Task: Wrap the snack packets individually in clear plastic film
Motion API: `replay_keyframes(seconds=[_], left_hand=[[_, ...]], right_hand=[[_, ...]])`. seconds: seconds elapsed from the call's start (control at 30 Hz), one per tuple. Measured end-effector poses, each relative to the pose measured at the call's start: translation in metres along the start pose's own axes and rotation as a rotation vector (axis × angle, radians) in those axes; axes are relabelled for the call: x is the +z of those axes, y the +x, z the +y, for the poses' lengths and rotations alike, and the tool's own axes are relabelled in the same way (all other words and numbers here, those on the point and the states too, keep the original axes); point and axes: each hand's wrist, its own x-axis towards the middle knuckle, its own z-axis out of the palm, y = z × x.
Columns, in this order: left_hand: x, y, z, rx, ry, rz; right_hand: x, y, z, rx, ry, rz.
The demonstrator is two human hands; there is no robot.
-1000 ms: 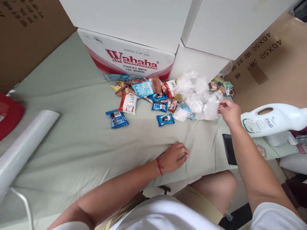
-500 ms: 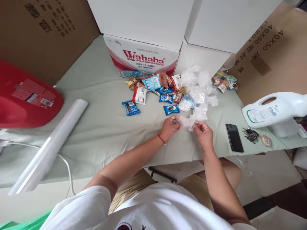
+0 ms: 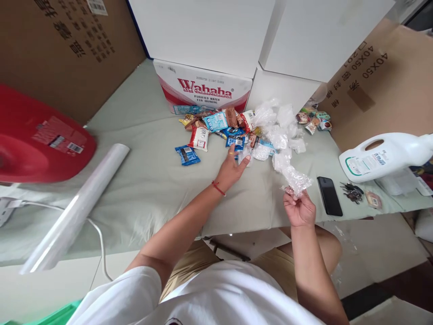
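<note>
My left hand (image 3: 230, 169) reaches to the near edge of the snack pile, thumb and fingers apart. A bit of clear plastic (image 3: 244, 155) shows between its thumb and fingers; whether the hand touches it I cannot tell. Just beyond the fingertips lies a blue snack packet (image 3: 236, 142). My right hand (image 3: 299, 207), turned palm up, pinches a crumpled clear plastic bag (image 3: 297, 179) above the near part of the table. More crumpled clear bags (image 3: 279, 135) are heaped behind it, beside the mixed wrapped snacks (image 3: 216, 122).
A Wahaha carton (image 3: 206, 90) stands behind the pile. To the left are a red jug (image 3: 43, 135) and a plastic film roll (image 3: 77, 207). On the right lie a phone (image 3: 329, 196), keys (image 3: 352, 192) and a white bottle (image 3: 382, 158). Small snacks (image 3: 314, 119) sit farther back.
My hands have moved apart. The left went forward to the blue packets, its fingers spreading; the right moved right and nearer me, turning palm up with a clear bag.
</note>
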Motion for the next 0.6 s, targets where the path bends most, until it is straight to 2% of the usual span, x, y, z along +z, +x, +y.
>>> replay_keyframes(seconds=[0.07, 0.1, 0.13, 0.17, 0.27, 0.3, 0.33, 0.43, 0.5, 0.6], left_hand=[[-0.006, -0.007, 0.010, 0.156, 0.055, 0.167], [-0.007, -0.013, 0.015, 0.191, 0.060, 0.206], [-0.008, -0.020, 0.020, 0.184, 0.046, 0.188], [-0.007, -0.029, 0.023, 0.137, 0.015, 0.110], [0.004, -0.056, 0.023, -0.111, -0.130, -0.282], [0.007, -0.063, 0.020, -0.166, -0.181, -0.362], [0.010, -0.068, 0.016, -0.200, -0.235, -0.392], [0.011, -0.075, 0.003, -0.239, -0.402, -0.295], [0.005, -0.076, -0.001, -0.261, -0.481, -0.227], [-0.003, -0.080, -0.002, -0.280, -0.546, -0.229]], right_hand=[[0.002, -0.003, 0.004, 0.003, 0.005, -0.001], [0.003, -0.005, 0.007, 0.002, -0.005, -0.003], [0.005, -0.007, 0.010, -0.003, -0.026, -0.002], [0.007, -0.010, 0.013, -0.011, -0.059, 0.000], [0.013, -0.019, 0.026, -0.013, -0.214, -0.042], [0.016, -0.023, 0.030, -0.006, -0.274, -0.089], [0.018, -0.026, 0.034, 0.001, -0.331, -0.141], [0.019, -0.030, 0.039, -0.020, -0.381, -0.197], [0.014, -0.028, 0.037, -0.037, -0.346, -0.130], [0.003, -0.024, 0.034, 0.032, -0.319, -0.063]])
